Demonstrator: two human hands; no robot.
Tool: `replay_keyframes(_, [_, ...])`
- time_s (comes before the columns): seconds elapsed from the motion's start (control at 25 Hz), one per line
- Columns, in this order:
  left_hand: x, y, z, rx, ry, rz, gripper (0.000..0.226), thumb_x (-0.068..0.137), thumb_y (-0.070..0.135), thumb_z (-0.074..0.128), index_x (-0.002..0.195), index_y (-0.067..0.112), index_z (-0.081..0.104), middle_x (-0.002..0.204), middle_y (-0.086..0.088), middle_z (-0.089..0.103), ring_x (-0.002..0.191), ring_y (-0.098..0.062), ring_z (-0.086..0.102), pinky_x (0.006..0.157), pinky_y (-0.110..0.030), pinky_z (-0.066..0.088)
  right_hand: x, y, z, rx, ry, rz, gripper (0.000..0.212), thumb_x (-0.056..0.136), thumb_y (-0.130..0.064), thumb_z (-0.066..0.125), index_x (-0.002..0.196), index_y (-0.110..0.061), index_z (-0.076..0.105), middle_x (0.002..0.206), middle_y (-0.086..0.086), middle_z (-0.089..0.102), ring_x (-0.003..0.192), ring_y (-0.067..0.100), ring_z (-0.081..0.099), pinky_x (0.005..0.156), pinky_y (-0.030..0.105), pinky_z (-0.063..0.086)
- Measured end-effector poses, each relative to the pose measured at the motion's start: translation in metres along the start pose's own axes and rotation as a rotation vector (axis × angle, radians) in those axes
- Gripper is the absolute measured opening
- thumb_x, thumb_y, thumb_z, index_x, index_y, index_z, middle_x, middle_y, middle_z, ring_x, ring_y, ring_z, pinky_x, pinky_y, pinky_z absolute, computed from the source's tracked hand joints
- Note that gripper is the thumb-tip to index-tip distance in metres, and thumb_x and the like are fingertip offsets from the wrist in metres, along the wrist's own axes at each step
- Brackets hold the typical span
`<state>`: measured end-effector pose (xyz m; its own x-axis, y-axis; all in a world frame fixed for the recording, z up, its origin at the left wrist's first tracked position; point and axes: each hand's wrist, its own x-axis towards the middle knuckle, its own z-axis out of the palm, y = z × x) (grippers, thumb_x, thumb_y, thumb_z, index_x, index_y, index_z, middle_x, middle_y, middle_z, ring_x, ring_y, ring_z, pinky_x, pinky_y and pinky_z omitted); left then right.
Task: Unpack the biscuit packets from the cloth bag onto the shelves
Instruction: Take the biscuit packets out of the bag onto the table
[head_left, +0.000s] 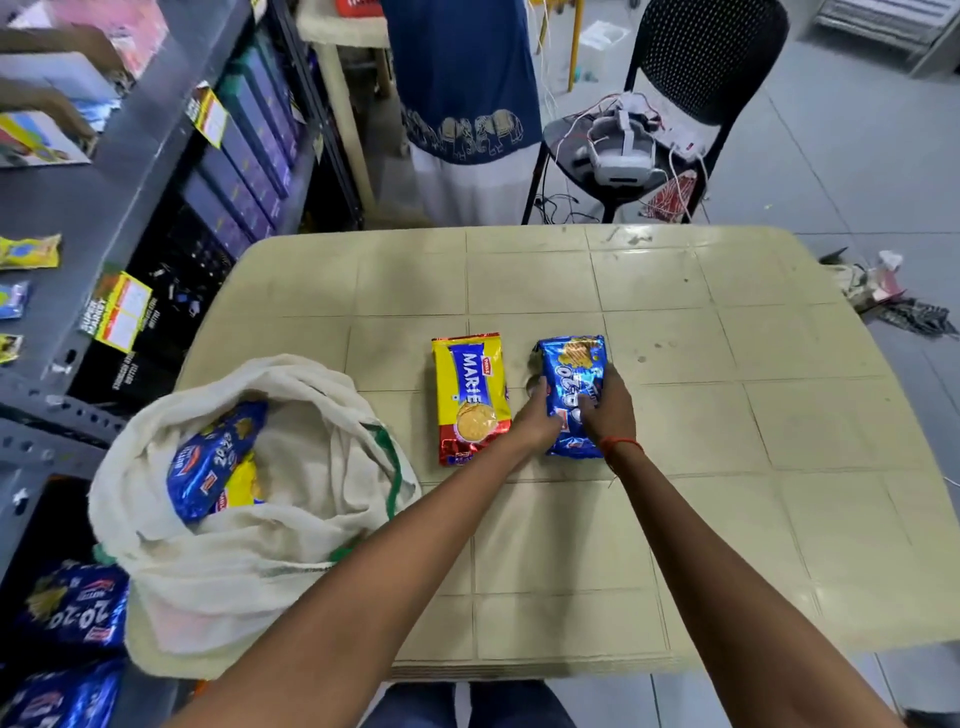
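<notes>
A blue biscuit packet (571, 364) lies on the beige table (727, 415), right of centre. Both hands hold it: my left hand (535, 421) grips its left edge and my right hand (608, 410) presses on its right side. A yellow and red Marie packet (470, 395) lies flat just to the left, touching neither hand. The white cloth bag (291, 519) sits open at the table's left front corner, with another blue packet (213, 462) and a yellow one (241, 486) inside.
Grey metal shelves (104, 208) run along the left with purple boxes and small packets; more blue packets (72, 608) lie on a low shelf. A person in a blue top (462, 93) stands behind the table. A black chair (691, 78) holds a headset and cables.
</notes>
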<state>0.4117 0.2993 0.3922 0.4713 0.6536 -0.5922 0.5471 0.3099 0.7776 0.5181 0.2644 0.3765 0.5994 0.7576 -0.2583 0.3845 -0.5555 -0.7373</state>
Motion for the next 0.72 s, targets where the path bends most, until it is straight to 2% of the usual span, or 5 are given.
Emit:
replay_keyframes(0.12, [-0.017, -0.003, -0.031, -0.041, 0.246, 0.052, 0.047, 0.092, 0.004, 0.045, 0.139, 0.011, 0.042, 0.137, -0.015, 0.053, 0.123, -0.029, 0.054, 0.097, -0.035, 0.046, -0.016, -0.040, 0.018, 0.014, 0.010, -0.089, 0.045, 0.089, -0.010, 0.057, 0.133, -0.001, 0.049, 0.134, 0.018, 0.057, 0.123, 0.030, 0.054, 0.100, 0.028, 0.038])
replay_keyframes(0.24, [-0.040, -0.027, -0.084, -0.017, 0.533, 0.052, 0.031, 0.088, 0.002, 0.047, 0.116, 0.006, 0.061, 0.121, -0.014, 0.066, 0.113, -0.028, 0.061, 0.093, -0.032, 0.047, -0.028, -0.089, 0.048, -0.018, -0.108, -0.202, 0.026, 0.088, -0.015, 0.060, 0.108, -0.002, 0.069, 0.109, 0.019, 0.072, 0.104, 0.029, 0.066, 0.086, 0.028, 0.046])
replay_keyframes(0.48, [-0.108, -0.109, -0.192, 0.014, 0.814, -0.149, 0.024, 0.090, 0.010, 0.050, 0.110, 0.009, 0.064, 0.117, -0.012, 0.068, 0.110, -0.031, 0.061, 0.089, -0.033, 0.047, -0.081, -0.176, 0.152, 0.127, -0.685, -0.204, 0.017, 0.091, -0.009, 0.054, 0.095, 0.000, 0.069, 0.094, 0.024, 0.072, 0.061, 0.011, 0.063, 0.052, 0.018, 0.042])
replay_keyframes(0.56, [-0.129, -0.136, -0.213, 0.095, 0.874, -0.177, 0.027, 0.092, 0.009, 0.047, 0.114, 0.007, 0.061, 0.122, -0.015, 0.065, 0.114, -0.032, 0.059, 0.095, -0.037, 0.048, -0.100, -0.187, 0.188, 0.183, -0.816, -0.105, 0.015, 0.094, -0.006, 0.050, 0.090, -0.003, 0.065, 0.077, 0.014, 0.070, 0.039, -0.004, 0.056, 0.046, 0.014, 0.044])
replay_keyframes(0.72, [-0.161, -0.167, -0.250, 0.419, 0.967, -0.203, 0.034, 0.091, 0.008, 0.045, 0.124, 0.009, 0.056, 0.129, -0.016, 0.055, 0.121, -0.033, 0.049, 0.102, -0.040, 0.038, -0.141, -0.206, 0.249, 0.302, -0.996, 0.190, 0.021, 0.096, -0.009, 0.049, 0.075, -0.008, 0.054, 0.053, 0.004, 0.060, 0.031, 0.002, 0.054, 0.045, 0.018, 0.047])
